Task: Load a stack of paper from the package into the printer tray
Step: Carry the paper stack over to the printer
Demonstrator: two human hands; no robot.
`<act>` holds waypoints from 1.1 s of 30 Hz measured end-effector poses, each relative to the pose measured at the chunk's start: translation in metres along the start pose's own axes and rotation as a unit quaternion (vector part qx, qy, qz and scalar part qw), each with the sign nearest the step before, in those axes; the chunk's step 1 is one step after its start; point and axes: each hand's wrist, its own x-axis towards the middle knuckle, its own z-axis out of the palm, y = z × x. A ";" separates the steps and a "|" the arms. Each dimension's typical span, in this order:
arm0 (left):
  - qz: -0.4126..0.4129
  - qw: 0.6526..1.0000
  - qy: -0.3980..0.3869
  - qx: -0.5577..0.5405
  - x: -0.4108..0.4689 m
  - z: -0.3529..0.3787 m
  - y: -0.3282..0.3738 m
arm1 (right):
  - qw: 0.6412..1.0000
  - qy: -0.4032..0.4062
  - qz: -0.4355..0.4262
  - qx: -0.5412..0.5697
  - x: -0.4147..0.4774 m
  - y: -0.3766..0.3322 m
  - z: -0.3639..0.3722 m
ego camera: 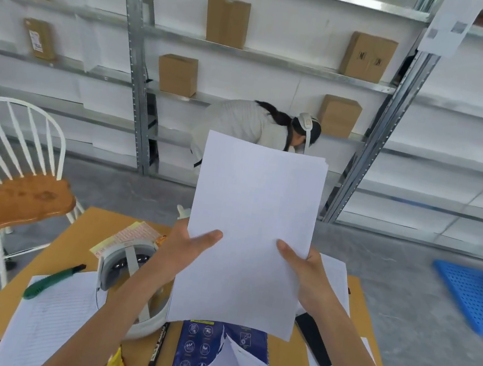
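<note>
White paper stack (250, 231) held upright in both hands above the tabletop (82, 240).

The left hand (189, 245) grips the stack's left edge, thumb laid across the front sheet; the right hand (304, 270) clasps the right edge likewise, fingers hidden behind. Below the stack lies the torn-open blue package (206, 354), more white sheets showing inside.

1. A wooden table (82, 240) lies below the held stack.
2. Beneath the grip: a torn blue paper package (206, 354).
3. Left of it: white headset (126, 262), green utility knife (52, 281), black marker (156, 353), lined sheet (54, 321).
4. Right: black phone (313, 339).
</note>
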 end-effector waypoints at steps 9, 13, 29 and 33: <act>-0.016 0.991 0.107 -0.083 -0.040 -0.054 0.010 | 0.985 -0.152 0.011 -0.081 0.011 -0.011 0.045; -0.002 0.969 0.230 -0.088 -0.096 -0.084 0.012 | 0.958 -0.265 -0.001 -0.111 0.001 -0.010 0.088; 0.043 0.735 0.675 -0.035 -0.483 -0.148 0.037 | 0.741 -0.663 0.007 -0.106 -0.253 0.078 0.326; 0.067 0.681 0.728 -0.043 -0.572 -0.146 0.039 | 0.697 -0.708 0.003 -0.115 -0.336 0.100 0.369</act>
